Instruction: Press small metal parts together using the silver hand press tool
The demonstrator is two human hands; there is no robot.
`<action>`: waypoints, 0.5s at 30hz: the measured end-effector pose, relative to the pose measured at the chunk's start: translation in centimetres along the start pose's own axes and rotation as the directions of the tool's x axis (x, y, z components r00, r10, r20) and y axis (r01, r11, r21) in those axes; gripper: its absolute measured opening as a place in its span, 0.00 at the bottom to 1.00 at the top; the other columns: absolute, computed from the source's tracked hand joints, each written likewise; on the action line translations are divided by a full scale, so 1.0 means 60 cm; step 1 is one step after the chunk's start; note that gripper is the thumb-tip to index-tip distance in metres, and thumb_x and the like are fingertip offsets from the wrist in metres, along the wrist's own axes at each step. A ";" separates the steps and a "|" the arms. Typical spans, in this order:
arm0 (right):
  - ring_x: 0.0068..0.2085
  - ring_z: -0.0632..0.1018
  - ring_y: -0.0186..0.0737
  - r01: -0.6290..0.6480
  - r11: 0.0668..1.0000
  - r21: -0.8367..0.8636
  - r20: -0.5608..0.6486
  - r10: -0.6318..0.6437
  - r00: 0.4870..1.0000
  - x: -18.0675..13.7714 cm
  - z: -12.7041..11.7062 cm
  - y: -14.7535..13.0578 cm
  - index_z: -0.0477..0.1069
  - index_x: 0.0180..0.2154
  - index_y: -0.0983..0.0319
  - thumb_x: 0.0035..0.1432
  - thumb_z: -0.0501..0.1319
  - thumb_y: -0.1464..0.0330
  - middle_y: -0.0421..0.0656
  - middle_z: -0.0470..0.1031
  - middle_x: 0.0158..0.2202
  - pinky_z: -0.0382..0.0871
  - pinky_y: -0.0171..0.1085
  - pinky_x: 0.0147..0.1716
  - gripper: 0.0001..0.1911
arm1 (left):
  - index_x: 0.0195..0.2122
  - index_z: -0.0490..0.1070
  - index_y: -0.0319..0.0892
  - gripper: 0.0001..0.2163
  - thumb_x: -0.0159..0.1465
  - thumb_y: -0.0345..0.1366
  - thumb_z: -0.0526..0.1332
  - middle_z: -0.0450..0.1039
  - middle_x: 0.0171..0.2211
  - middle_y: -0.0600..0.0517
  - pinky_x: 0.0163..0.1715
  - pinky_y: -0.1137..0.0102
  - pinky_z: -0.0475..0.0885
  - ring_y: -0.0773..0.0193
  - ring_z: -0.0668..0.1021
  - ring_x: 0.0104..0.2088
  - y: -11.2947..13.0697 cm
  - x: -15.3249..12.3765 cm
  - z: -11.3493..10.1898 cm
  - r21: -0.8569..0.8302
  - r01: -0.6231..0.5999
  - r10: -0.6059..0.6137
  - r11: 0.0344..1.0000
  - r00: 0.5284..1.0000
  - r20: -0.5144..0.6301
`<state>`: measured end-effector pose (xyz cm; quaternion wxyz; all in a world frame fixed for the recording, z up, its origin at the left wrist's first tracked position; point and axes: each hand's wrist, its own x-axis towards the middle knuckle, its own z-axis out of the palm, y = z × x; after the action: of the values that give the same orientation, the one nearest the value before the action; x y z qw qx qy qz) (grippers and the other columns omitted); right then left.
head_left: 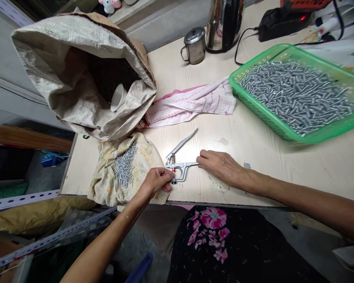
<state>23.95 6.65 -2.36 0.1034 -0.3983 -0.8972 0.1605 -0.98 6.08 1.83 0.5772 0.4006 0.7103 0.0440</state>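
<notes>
Silver snap-fastener pliers (182, 172) lie on the table near its front edge, their upper handle raised away from the lower one. My right hand (216, 163) is closed on the end of the lower handle. Right at the jaws, my left hand (158, 180) is in a pinch, and whatever is between its fingertips is too small to make out. A pile of small shiny metal pieces (126, 165) rests on a patterned cloth (147, 151) to the left of that hand.
Back right stands a green basket (283, 133) full of small metal pieces. At the left an open woven sack (59, 86) holds a white cup (118, 97). Behind the pliers are a pink-white towel (191, 100), a lidded metal mug (194, 47) and a kettle (222, 25).
</notes>
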 end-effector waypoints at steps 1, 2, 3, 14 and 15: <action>0.32 0.67 0.38 0.000 1.000 0.007 0.020 0.000 1.000 0.002 -0.005 0.004 0.67 0.37 0.61 0.68 0.52 0.70 0.44 0.69 0.36 0.55 0.37 0.28 0.07 | 0.28 0.71 0.37 0.10 0.57 0.39 0.66 0.68 0.12 0.57 0.17 0.78 0.64 0.72 0.70 0.14 0.001 0.000 -0.001 0.010 0.014 -0.014 1.000 1.000 0.006; 0.34 0.68 0.40 0.003 1.000 0.015 0.025 -0.003 1.000 0.004 -0.011 0.009 0.68 0.40 0.61 0.67 0.54 0.65 0.45 0.70 0.39 0.59 0.38 0.30 0.07 | 0.28 0.71 0.37 0.10 0.57 0.39 0.66 0.68 0.12 0.57 0.17 0.78 0.64 0.71 0.70 0.14 0.002 0.001 -0.002 0.018 0.027 -0.028 0.999 1.000 0.012; 0.38 0.70 0.43 0.007 1.000 0.020 0.014 -0.008 1.000 0.007 -0.016 0.014 0.68 0.44 0.60 0.66 0.57 0.59 0.48 0.70 0.44 0.62 0.39 0.33 0.12 | 0.28 0.71 0.37 0.11 0.56 0.40 0.67 0.68 0.12 0.57 0.17 0.78 0.64 0.71 0.70 0.14 0.003 0.001 -0.003 0.024 0.037 -0.037 0.999 0.999 0.016; 0.63 0.58 0.65 0.125 0.991 -0.036 0.028 -0.124 0.992 0.074 -0.036 0.074 0.56 0.62 0.67 0.42 0.71 0.46 0.60 0.60 0.62 0.52 0.60 0.59 0.53 | 0.27 0.71 0.37 0.11 0.57 0.40 0.66 0.68 0.12 0.56 0.17 0.77 0.63 0.71 0.70 0.14 0.006 0.001 -0.006 0.049 0.035 -0.036 0.998 0.999 0.030; 0.63 0.58 0.65 0.136 0.990 -0.038 0.028 -0.135 0.990 0.078 -0.035 0.075 0.56 0.62 0.67 0.41 0.71 0.46 0.60 0.61 0.61 0.52 0.60 0.59 0.54 | 0.27 0.71 0.37 0.10 0.57 0.39 0.66 0.68 0.12 0.56 0.17 0.77 0.64 0.71 0.70 0.14 0.006 0.001 -0.006 0.046 0.035 -0.037 0.998 0.999 0.030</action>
<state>24.58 13.44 -1.82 0.0948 -0.3362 -0.9265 0.1400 -1.07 6.48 2.11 0.5793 0.4015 0.7093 0.0113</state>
